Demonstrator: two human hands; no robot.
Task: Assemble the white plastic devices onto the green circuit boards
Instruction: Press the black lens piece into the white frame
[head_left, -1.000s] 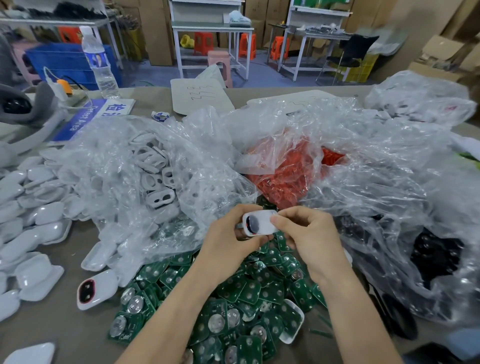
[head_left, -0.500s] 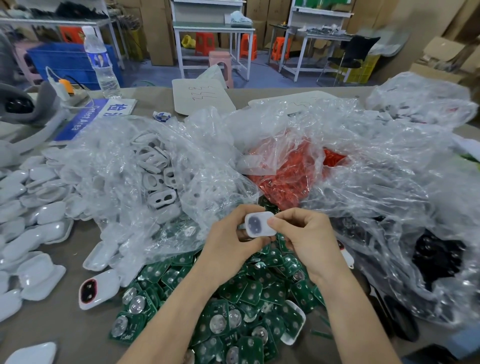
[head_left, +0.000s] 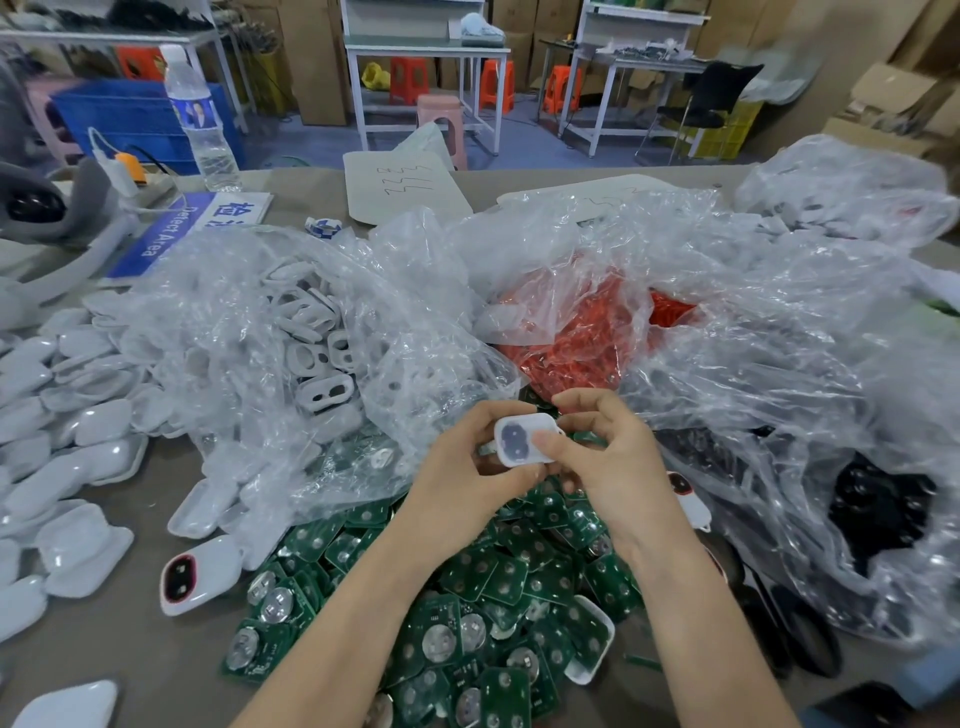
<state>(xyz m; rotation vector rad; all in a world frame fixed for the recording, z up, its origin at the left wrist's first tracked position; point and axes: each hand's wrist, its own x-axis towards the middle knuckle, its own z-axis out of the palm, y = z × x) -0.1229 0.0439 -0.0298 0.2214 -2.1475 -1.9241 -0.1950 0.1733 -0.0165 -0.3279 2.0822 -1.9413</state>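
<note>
Both hands hold one white plastic device shell above a heap of green circuit boards. My left hand grips the shell's left side from below. Fingers and thumb of my right hand pinch its right edge. The shell's face shows a dark grey oval inset with two round spots. A finished-looking white shell with a red-rimmed dark window lies on the table to the left of the boards. Another white shell sits among the boards at the right.
A clear bag of white frames lies left of centre, a bag of red parts behind my hands, and a bag of black parts at right. White covers pile along the left. A water bottle stands at the back left.
The shell has been turned in my hands so its dark oval face points more toward the camera, and my right thumb now lies over its right edge.
</note>
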